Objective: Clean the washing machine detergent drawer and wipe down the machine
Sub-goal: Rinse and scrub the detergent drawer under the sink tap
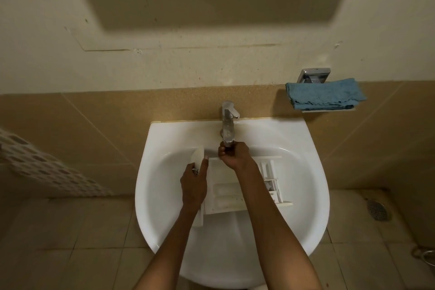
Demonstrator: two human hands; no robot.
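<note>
Both bare forearms reach in from the bottom edge over the tiled floor (82, 242) and across the near rim of the white washbasin (313, 195). The detergent drawer (226, 190) lies inside the bowl, near its middle, with its open compartments facing up. Its long axis runs roughly left to right. The curved front panel is at the left end, and the narrower back end with its small inserts points right, toward the right wall of the bowl.

The left hand (194, 186) grips the front panel, thumb on the inner side and fingers wrapped round the outer face. The panel's top corner sticks out beyond the fingertips. The right hand (235, 156) crosses above the far edge of the drawer, and its fingers are curled round the tip of the chrome tap (227, 122), which rises from the back ledge of the basin. Whether water is running cannot be told.

To the left, by the tan wall tiles, stands a white perforated basket (47, 167). On the floor to the right is a round drain cover (377, 209). Farther back, a folded blue cloth (324, 94) rests on a small wall shelf under a chrome bracket (314, 75).
</note>
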